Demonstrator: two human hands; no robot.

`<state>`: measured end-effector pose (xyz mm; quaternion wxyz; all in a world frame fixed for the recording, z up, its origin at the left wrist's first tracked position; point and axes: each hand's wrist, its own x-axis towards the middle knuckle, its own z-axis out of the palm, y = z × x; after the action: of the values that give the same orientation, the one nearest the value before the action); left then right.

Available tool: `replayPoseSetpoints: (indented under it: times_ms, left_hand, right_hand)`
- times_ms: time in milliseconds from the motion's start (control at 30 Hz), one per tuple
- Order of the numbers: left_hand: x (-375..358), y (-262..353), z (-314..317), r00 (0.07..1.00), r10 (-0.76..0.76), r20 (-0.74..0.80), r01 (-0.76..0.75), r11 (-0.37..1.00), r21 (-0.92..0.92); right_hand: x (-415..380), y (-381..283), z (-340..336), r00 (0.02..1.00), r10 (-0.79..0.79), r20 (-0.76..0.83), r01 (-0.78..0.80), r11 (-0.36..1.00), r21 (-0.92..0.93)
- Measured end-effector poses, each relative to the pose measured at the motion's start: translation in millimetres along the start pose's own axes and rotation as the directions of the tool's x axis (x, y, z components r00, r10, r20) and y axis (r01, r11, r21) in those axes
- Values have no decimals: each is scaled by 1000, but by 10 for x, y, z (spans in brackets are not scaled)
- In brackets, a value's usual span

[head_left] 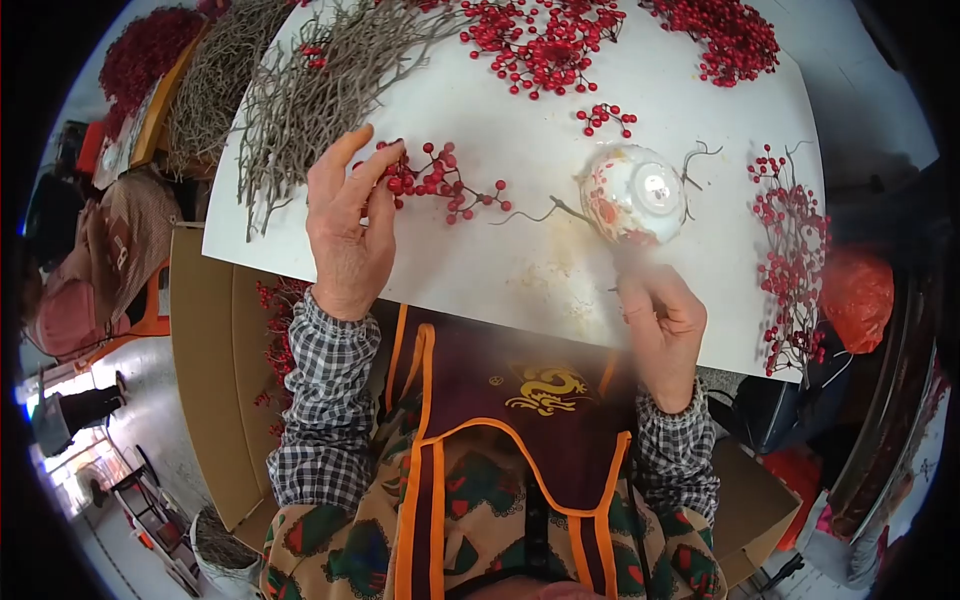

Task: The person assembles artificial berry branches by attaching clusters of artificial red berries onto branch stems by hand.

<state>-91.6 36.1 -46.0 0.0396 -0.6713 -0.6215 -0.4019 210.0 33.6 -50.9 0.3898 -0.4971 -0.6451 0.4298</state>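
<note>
My left hand [350, 225] is over the left part of the white table, index finger raised. Its thumb and other fingers close on the left end of a red berry sprig [435, 182], whose berries spread to the right. My right hand [662, 325] is just below an upturned white bowl [634, 196] with a floral pattern, thumb and fingers pinched together. What they pinch is blurred, and I cannot tell what it is. A thin brown twig [570, 210] sticks out at the bowl's left side, and another bare twig [697, 165] lies at its right.
Bare grey-brown branches [310, 110] are heaped at the table's upper left. Red berry bunches [545, 45] lie along the far edge, with a small berry cluster [606, 120] nearer. Finished-looking berry branches [790, 260] line the right edge. A cardboard box [215, 370] stands below left.
</note>
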Motion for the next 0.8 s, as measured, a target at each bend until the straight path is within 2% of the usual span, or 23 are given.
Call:
replayPoseSetpoints:
  times_ms: [133, 200, 233, 333, 367, 467, 500, 600, 633, 733, 800]
  left_hand:
    - [76, 10, 44, 999, 13, -36, -13, 1000, 0]
    - [102, -5, 93, 998, -56, -26, 52, 990, -133]
    - [98, -25, 110, 995, -98, -15, 93, 976, -195]
    - [43, -140, 100, 990, -79, 114, 87, 994, -65]
    - [34, -182, 127, 996, 9, 83, -8, 1000, -20]
    - [1, -166, 147, 999, -33, 12, 34, 994, -104]
    - [6, -209, 143, 1000, 17, 4, -17, 999, -48]
    - [4, -82, 87, 998, -65, -5, 64, 990, -125]
    - [-3, -80, 125, 997, -1, -79, -6, 996, -87]
    - [19, -184, 71, 982, 184, -45, -185, 982, -25]
    - [1, -179, 123, 991, 102, -87, -109, 990, -88]
  right_hand:
    - [27, 74, 7, 998, -67, -21, 66, 998, -10]
    - [24, 55, -7, 997, -57, -56, 57, 998, 4]
    - [37, 37, 4, 991, -100, -83, 99, 995, -16]
    - [23, 51, -9, 992, -105, -69, 98, 990, -98]
    - [-16, 75, 3, 994, -70, -85, 61, 992, -107]
    - [-19, 46, 78, 995, -46, -84, 37, 994, -100]
    - [-25, 118, 58, 992, -111, -53, 97, 973, -209]
    - [-4, 98, 71, 981, -191, -1, 183, 941, -285]
    - [-2, 107, 78, 985, -174, -4, 166, 945, -280]
    - [-15, 102, 106, 993, -120, -11, 112, 951, -289]
    - [-8, 99, 132, 995, -102, -15, 92, 943, -319]
